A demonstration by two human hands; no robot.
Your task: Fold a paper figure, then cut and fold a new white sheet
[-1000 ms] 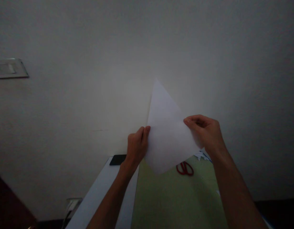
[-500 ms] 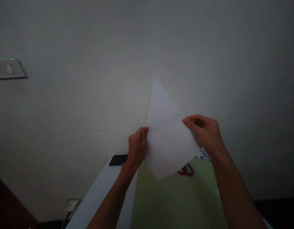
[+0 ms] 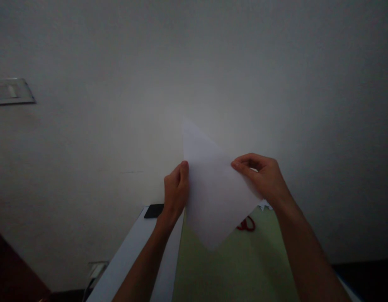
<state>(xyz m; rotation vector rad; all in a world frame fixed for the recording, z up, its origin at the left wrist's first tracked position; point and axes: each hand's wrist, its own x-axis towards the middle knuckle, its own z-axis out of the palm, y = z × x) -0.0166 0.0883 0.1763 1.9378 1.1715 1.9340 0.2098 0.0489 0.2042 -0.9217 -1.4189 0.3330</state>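
Both my hands hold up a white sheet of paper (image 3: 213, 188) in front of a pale wall, one corner pointing up and one down. My left hand (image 3: 175, 191) pinches its left edge with fingers closed. My right hand (image 3: 260, 178) pinches the right side, thumb and fingers curled on the sheet. Below, red-handled scissors (image 3: 247, 224) lie on a light green mat (image 3: 232, 272), partly hidden by the paper.
A white table (image 3: 131, 256) runs under the mat, with a black phone-like slab (image 3: 153, 210) at its far end. White paper scraps (image 3: 266, 205) lie by my right wrist. A switch plate (image 3: 11, 91) is on the wall at left. A wall socket (image 3: 95, 270) sits low.
The paper has shifted left and down a little, its top corner lower. Both hands moved slightly left with it.
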